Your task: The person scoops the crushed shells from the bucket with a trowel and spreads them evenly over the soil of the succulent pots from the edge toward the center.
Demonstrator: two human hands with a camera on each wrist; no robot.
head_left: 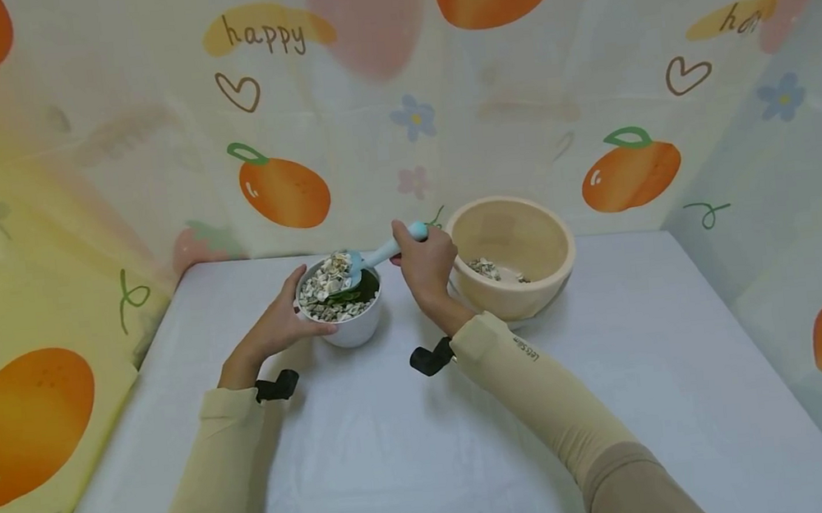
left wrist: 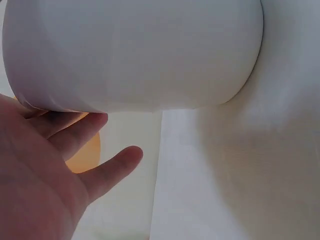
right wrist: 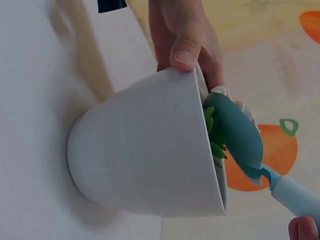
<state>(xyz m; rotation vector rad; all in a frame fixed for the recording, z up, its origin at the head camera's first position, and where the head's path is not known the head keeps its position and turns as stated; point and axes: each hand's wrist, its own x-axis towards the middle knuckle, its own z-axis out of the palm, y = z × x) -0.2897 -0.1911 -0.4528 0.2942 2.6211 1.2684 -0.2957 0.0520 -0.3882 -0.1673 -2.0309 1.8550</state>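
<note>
My left hand (head_left: 278,325) holds a white flowerpot (head_left: 355,331) by its rim, thumb at the front and fingers round the far left side. Inside the pot are pale stone chips (head_left: 326,283) and a green succulent (right wrist: 215,140). A small blue trowel (right wrist: 237,130) loaded with chips lies tilted over the pot's mouth, just above the leaves. Its light blue handle (head_left: 386,251) is gripped by my right hand (head_left: 430,267), up and right of the pot. In the left wrist view, the pot's smooth wall (left wrist: 135,55) hides some fingertips.
Right of the pot stands a large cream planter bowl (head_left: 515,302) with a few stone chips (head_left: 486,268) at its bottom. Both containers stand near the back edge of a white-covered table (head_left: 371,458). A printed curtain (head_left: 370,145) hangs close behind.
</note>
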